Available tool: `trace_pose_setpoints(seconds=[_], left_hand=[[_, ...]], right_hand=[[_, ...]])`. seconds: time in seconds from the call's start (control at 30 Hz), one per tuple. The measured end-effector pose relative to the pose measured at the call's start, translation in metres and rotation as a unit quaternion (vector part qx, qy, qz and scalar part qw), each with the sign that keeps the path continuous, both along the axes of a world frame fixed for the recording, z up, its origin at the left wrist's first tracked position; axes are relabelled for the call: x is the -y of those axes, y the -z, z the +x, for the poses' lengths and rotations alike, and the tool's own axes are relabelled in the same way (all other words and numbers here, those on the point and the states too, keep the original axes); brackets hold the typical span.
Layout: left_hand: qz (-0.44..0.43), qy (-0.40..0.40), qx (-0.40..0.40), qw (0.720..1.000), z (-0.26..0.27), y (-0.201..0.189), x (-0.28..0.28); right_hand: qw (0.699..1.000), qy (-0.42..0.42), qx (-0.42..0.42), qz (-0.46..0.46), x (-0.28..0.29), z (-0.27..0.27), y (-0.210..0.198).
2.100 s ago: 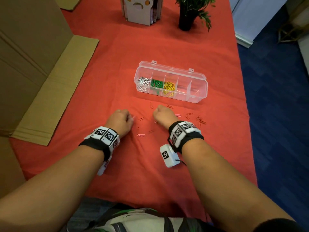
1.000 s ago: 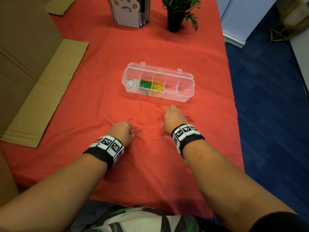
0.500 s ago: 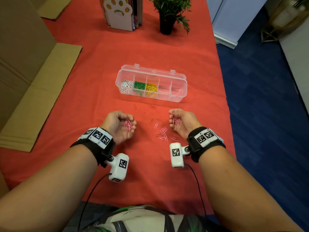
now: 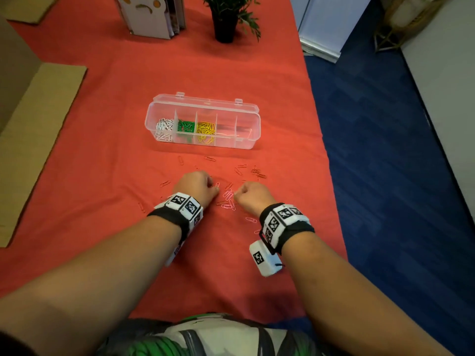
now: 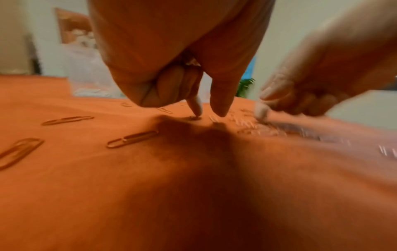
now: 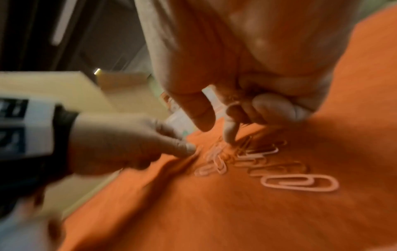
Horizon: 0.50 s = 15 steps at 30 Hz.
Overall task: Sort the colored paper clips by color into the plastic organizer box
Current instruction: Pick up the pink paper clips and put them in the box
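Note:
The clear plastic organizer box [image 4: 253, 129] lies open on the red cloth, with white clips [image 4: 163, 127], green clips [image 4: 185, 125] and yellow clips [image 4: 205, 128] in its three left compartments. A small heap of pink clips [image 4: 228, 199] lies between my hands. My left hand [image 4: 214, 191] is knuckles up, its fingers curled round pale clips in the palm, while its index fingertip [image 5: 197, 110] touches the cloth. My right hand [image 4: 237, 195] is curled the same way, and its index fingertip [image 6: 228, 135] presses on the pink clips [image 6: 217, 163].
Red clips [image 4: 258, 173] lie scattered on the cloth in front of the box and left of my hands [image 5: 131, 139]. Cardboard [image 4: 38, 129] lies at the left, and a potted plant [image 4: 226, 19] and a book stand [image 4: 151, 16] stand at the back. The table edge [image 4: 326, 155] runs close on the right.
Half a second ago both hands were palm up with pink clips in them. They have turned knuckles up and come down to the pink heap, closer together.

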<state>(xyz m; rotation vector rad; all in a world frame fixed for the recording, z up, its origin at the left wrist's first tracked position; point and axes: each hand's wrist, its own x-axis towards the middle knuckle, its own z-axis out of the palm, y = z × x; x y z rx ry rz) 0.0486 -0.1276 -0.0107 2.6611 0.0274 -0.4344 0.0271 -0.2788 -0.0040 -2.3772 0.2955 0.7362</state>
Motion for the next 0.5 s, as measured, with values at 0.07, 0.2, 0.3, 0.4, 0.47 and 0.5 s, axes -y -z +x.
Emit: trace_pose_setpoints(seconds=[0.07,0.2,0.3,0.4,0.47,0.5], left_hand=[[0.028,0.029,0.019,0.999,-0.002,0.002,0.002],[0.044,0.062,0.026,0.997,-0.004,0.003,0.001],[0.064,0.073,0.018,0.995,-0.005,0.003,-0.005],[0.058,0.071,0.001,0.996,-0.009,0.002,-0.011],[0.026,0.038,0.001,0.999,-0.012,0.001,-0.012],[0.000,0.012,-0.004,1.000,-0.013,0.001,-0.013]], right_hand=[[0.996,-0.034,0.072,-0.033,-0.001,-0.005,0.004],[0.975,-0.162,0.137,-0.063,0.000,-0.003,0.008],[0.956,-0.229,0.160,-0.089,0.001,0.002,0.007],[0.938,-0.269,0.189,-0.106,0.000,0.005,0.007],[0.923,-0.298,0.206,-0.130,-0.004,0.005,0.007],[0.915,-0.311,0.213,-0.144,-0.005,0.004,0.007]])
